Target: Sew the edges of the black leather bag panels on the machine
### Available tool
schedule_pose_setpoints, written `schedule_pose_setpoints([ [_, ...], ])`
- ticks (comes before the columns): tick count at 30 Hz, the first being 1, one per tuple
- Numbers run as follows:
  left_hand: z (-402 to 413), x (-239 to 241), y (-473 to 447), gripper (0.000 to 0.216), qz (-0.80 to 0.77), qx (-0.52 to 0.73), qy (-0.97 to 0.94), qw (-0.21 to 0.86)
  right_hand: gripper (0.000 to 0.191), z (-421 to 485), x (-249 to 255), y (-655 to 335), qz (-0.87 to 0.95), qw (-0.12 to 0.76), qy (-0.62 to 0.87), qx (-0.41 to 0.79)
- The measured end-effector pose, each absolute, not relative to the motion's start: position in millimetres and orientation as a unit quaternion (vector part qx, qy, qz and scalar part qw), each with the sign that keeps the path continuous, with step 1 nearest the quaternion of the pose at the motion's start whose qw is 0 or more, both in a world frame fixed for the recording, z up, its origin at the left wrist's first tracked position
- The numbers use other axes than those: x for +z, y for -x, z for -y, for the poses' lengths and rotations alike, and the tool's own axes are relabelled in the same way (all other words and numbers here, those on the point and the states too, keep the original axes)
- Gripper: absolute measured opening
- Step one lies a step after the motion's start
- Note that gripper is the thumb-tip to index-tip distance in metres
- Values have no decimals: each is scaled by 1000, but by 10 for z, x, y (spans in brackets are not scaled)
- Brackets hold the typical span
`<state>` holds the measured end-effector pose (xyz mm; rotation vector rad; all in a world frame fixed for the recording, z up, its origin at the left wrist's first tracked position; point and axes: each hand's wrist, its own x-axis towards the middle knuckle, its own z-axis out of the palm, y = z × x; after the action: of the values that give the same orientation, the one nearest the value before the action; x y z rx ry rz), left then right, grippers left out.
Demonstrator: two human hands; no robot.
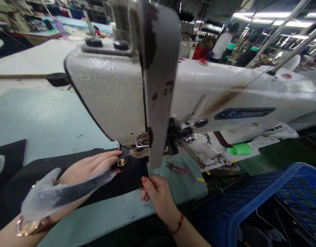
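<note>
A black fabric piece (127, 180) with a small gold metal fitting (121, 162) lies under the head of a white sewing machine (116, 92). My left hand (92, 166) lies flat on the fabric, fingers stretched toward the gold fitting and the needle area. A pale translucent sheet (57, 193) drapes over that wrist. My right hand (158, 195) pinches the fabric's near right edge, just below the machine's hanging grey guard (160, 85). The needle itself is hidden behind the guard.
Pink thread snips (177, 167) lie on the pale green table (47, 120) right of the guard. A green roll (240, 149) sits under the machine arm. A blue plastic crate (271, 206) stands at lower right. A person (224, 43) works far behind.
</note>
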<state>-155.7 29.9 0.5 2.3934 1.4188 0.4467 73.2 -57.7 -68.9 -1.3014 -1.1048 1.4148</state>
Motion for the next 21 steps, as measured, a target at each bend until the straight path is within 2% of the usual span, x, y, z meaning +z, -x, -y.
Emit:
schedule_pose_setpoints([
  [6,-395,151,1492,43,-499,161,-818,237,52,478,-603,-730,432,448,523,582],
  [16,-803,-44,1592,50,-450,172,-843,239,53,259,-499,-697,406,457,509,606],
  [21,-899,169,1449,50,-464,178,-812,307,55,151,-443,-664,395,452,514,613],
])
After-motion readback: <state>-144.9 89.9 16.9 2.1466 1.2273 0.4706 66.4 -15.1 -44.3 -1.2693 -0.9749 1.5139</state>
